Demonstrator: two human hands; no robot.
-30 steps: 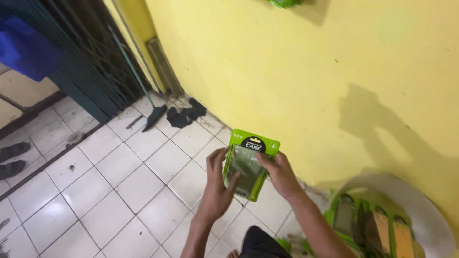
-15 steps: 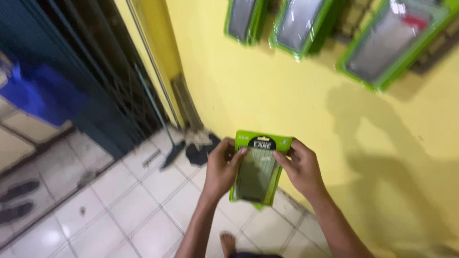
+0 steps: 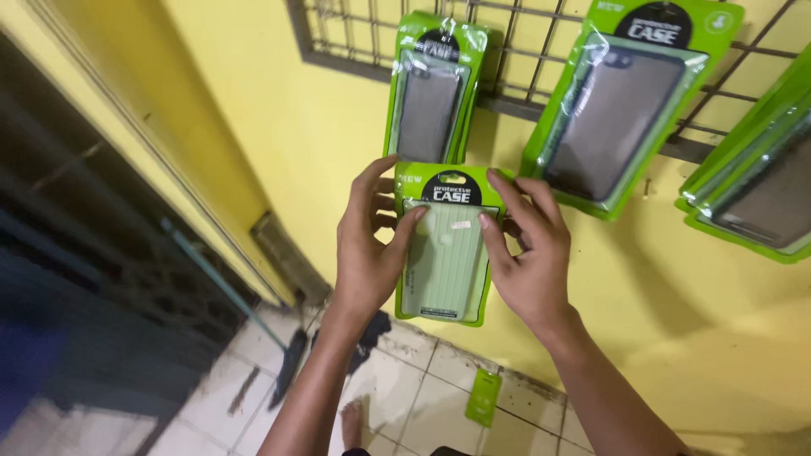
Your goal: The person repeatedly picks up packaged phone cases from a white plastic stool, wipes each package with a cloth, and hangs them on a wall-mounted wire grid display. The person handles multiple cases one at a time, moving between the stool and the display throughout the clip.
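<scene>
A green packet with a pale green ribbed phone case (image 3: 445,253) is held upright in front of the yellow wall. My left hand (image 3: 367,245) grips its left edge and my right hand (image 3: 528,253) grips its right edge. Its top sits just below a hanging green packet with a dark case (image 3: 431,89), which hangs from a metal wire grid (image 3: 524,51) on the wall.
A larger green packet with a dark case (image 3: 621,101) hangs to the right, with more packets (image 3: 756,177) at the far right. A green packet (image 3: 484,395) lies on the tiled floor below. A broom (image 3: 253,317) leans by the dark doorway (image 3: 76,253) at left.
Both hands have raised the packet from low by the floor up to the wire grid, and the view has tilted up with it.
</scene>
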